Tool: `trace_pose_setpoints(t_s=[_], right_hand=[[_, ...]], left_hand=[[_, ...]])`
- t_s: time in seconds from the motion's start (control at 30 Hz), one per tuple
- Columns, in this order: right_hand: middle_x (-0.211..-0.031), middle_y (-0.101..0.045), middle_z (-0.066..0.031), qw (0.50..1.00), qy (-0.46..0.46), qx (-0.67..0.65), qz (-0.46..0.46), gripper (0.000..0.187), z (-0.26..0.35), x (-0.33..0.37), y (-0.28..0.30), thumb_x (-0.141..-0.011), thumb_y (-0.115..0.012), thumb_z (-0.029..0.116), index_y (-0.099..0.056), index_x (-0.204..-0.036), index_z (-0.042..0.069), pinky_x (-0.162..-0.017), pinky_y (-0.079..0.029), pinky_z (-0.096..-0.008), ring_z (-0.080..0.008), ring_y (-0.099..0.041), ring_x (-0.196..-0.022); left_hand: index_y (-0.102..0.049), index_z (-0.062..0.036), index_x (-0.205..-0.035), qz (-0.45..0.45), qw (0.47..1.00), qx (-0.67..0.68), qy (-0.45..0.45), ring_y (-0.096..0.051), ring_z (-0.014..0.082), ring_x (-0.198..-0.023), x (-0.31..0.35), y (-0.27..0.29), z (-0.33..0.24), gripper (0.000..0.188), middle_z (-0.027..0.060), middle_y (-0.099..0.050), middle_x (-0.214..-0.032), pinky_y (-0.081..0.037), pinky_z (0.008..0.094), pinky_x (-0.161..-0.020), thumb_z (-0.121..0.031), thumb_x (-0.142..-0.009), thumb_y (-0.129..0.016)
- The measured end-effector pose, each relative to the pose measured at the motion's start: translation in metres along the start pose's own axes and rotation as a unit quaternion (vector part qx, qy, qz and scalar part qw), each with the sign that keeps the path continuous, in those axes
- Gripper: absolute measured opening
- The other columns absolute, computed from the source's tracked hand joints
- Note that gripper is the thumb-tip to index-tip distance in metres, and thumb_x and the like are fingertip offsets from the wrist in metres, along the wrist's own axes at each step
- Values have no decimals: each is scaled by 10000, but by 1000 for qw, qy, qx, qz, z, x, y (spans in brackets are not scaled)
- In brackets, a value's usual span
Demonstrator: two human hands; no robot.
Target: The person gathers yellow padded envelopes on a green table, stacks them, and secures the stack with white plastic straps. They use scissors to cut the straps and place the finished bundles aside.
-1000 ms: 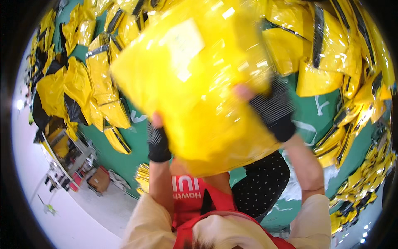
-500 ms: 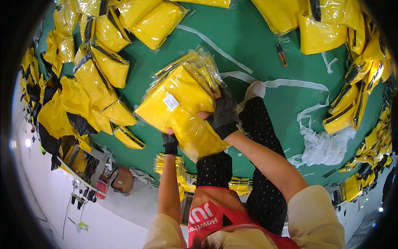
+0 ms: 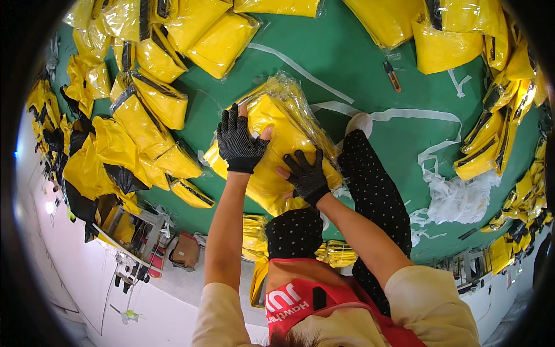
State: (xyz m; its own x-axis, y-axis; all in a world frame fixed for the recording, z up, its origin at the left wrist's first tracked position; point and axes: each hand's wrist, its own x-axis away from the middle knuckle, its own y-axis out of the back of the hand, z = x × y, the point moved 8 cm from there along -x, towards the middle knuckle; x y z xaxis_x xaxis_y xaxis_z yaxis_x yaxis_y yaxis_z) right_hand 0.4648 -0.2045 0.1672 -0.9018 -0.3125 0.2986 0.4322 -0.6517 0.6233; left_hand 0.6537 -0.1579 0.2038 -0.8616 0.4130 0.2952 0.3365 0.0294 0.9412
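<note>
A stack of yellow folded pieces in clear plastic bags (image 3: 277, 118) lies in front of me on the green surface, close to my bent legs. My left hand (image 3: 239, 141), in a black dotted fingerless work glove, rests flat on the top piece with fingers stretched out. It mostly covers a small white label there. My right hand (image 3: 308, 176), gloved the same way, presses on the near right part of the stack, fingers spread. Neither hand grips anything.
More bagged yellow pieces (image 3: 222, 43) lie along the far side and left. Others sit at the right (image 3: 485, 141). Orange-handled thread snips (image 3: 392, 76), long white strips (image 3: 416, 114) and crumpled white plastic (image 3: 459, 199) lie on the green surface (image 3: 370, 156).
My hands have let go of the stack's edges and moved onto its top. The top piece, held up before, now lies flatter, its label mostly covered.
</note>
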Motion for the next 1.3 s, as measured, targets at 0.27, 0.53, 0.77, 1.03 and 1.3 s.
trace_pose_setpoints(t_s=[0.27,0.53,0.77,1.03,1.3], right_hand=[[-1295,-412,12,999,-16,-32,-25,745,-16,-12,-19,-568,-636,550,-410,-1246,341,-892,-130,-730,-278,-329,-1209],[-1195,-500,29,994,-4,37,-105,464,-46,-13,-76,-759,-563,381,-471,-1208,304,-859,-160,-747,-253,-399,-1136],[-1186,-493,20,997,-81,8,-7,435,-74,-14,-133,-774,-545,332,-501,-1191,216,-871,-148,-742,-235,-411,-1128],[-1240,-447,-22,995,-64,60,42,460,-55,-32,-93,-786,-515,306,-466,-1232,202,-920,-106,-714,-257,-369,-1174],[-1156,-422,-276,921,-271,-8,-281,754,-71,-98,-10,-750,-512,504,-290,-1277,13,-893,-311,-531,-450,-419,-1036]], left_hand=[[-448,-30,-1207,-18,999,33,-8,-469,375,-1056,-5,-36,22,693,205,-503,-1145,-374,440,-890,-454,-685,-617],[-488,-28,-1143,-5,997,77,-26,-514,372,-954,-21,-71,30,758,190,-534,-1084,-405,438,-823,-554,-620,-645],[-498,-50,-1126,29,995,92,-20,-506,375,-946,-24,-100,48,755,188,-543,-1061,-406,455,-812,-584,-610,-635],[-497,-83,-1100,-17,994,96,-53,-524,368,-865,-28,-103,60,684,173,-545,-972,-409,462,-745,-565,-632,-626],[-542,-80,-1069,-35,987,149,-47,-543,345,-858,-29,-108,71,631,155,-560,-972,-422,446,-748,-550,-653,-602]])
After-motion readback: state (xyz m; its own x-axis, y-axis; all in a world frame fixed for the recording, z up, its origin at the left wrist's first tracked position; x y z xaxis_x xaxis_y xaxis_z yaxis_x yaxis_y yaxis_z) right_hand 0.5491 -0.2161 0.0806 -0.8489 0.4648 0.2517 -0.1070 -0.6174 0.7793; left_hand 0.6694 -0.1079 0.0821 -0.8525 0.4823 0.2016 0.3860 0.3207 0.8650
